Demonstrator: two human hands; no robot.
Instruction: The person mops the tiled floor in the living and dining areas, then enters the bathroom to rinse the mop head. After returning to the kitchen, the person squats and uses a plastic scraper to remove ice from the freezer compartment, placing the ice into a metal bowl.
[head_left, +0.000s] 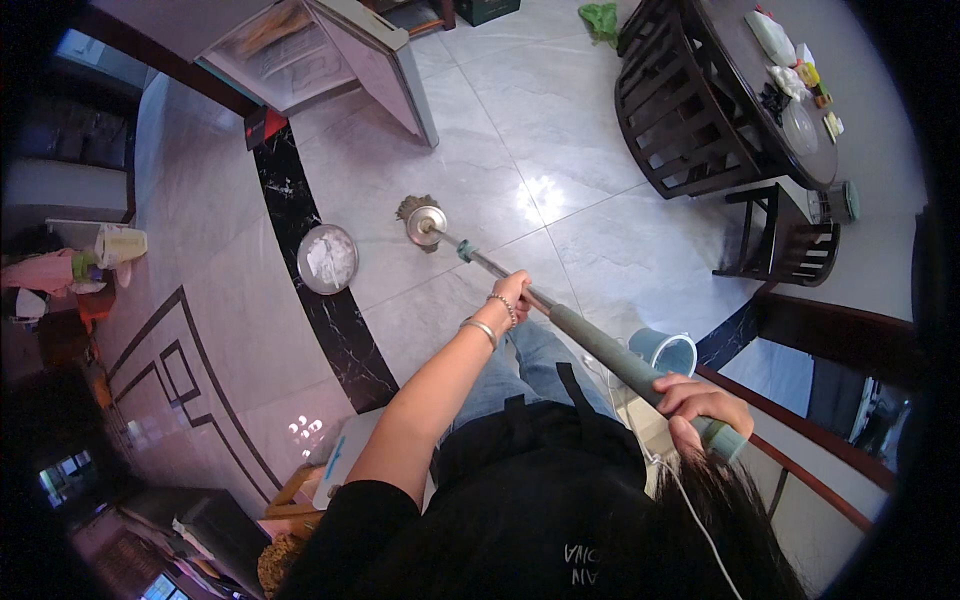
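Note:
A mop handle (592, 337) runs diagonally across the view, with a green foam grip on its upper part and bare metal below. My left hand (514, 294), with bracelets on the wrist, is wrapped around the metal shaft below the grip. Near the handle's top end, my right hand (705, 412) grips the green sleeve. On the pale tiled floor rests the mop head (427, 224), a round metal disc with brownish strands showing beyond its rim. Left of it, a round metal basin (354, 264) holds white material that I cannot identify.
At the upper left, a refrigerator door (379, 75) stands open. Dark slatted chairs (675, 112) surround a round table (739, 67) bearing bags and containers. A blue bucket (660, 346) is beside my legs. A white cable (697, 517) hangs at my right.

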